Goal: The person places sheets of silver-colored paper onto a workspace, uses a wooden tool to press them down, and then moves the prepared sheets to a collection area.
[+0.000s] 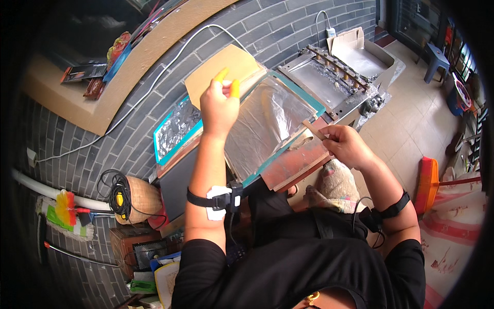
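My left hand [220,106] is raised over a tan cardboard sheet [227,63]. Yellow covers sit on its thumb and a fingertip, and nothing shows between its fingers. In my right hand [345,145] is a thin flat brown strip [314,129], perhaps wood, its tip at the near right corner of a thin, shiny, wrinkled sheet [266,119]. That sheet lies on a teal corrugated board [314,106]. A beige roll [301,142], perhaps tape, is tucked beside the board on a worn reddish-brown panel [295,164].
Beyond the board stands a metal machine [318,83] with a row of brass-coloured posts. A cardboard box [376,58] sits behind it. At left is a teal-rimmed tray [179,129] of crumpled silvery scraps. A white cable [154,83] runs along the brick wall; cloth [339,185] lies near my lap.
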`<state>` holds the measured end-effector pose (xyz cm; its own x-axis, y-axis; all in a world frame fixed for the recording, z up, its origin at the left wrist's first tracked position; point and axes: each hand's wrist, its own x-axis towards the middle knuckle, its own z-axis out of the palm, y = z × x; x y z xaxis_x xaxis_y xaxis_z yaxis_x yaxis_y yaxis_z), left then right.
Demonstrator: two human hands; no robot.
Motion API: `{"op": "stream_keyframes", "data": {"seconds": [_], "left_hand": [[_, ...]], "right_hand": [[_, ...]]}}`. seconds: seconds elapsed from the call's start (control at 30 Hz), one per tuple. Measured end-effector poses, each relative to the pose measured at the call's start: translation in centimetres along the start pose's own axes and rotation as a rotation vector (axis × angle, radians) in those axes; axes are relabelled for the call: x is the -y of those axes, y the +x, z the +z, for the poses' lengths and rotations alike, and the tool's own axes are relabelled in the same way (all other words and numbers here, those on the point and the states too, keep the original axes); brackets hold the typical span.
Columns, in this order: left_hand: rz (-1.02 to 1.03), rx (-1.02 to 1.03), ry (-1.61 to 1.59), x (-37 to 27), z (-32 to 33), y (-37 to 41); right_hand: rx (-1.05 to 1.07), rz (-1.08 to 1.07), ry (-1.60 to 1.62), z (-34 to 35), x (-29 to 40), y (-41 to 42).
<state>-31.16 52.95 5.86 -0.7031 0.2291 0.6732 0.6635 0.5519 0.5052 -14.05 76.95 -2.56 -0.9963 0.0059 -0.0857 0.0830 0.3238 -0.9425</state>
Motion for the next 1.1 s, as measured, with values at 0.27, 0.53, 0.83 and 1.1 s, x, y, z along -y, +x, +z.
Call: {"op": "stream_keyframes", "data": {"seconds": [0.27, 0.53, 0.83, 1.1], "left_hand": [[0.051, 0.165, 0.447, 8.8, 0.9, 4.8], [0.245, 0.084, 0.837, 18.6, 3.2, 4.2], [-0.099, 0.074, 0.522, 8.9, -0.4, 3.6], [0.036, 0.125, 0.186, 1.6, -0.4, -6.3]], "right_hand": [[-0.079, -0.014, -0.055, -0.8, 0.7, -0.5], [-0.023, 0.024, 0.009, -1.3, 1.1, -1.2], [-0.036, 0.056, 0.023, -1.6, 1.5, -2.1], [-0.038, 0.041, 0.092, -1.6, 1.8, -2.7]]}}
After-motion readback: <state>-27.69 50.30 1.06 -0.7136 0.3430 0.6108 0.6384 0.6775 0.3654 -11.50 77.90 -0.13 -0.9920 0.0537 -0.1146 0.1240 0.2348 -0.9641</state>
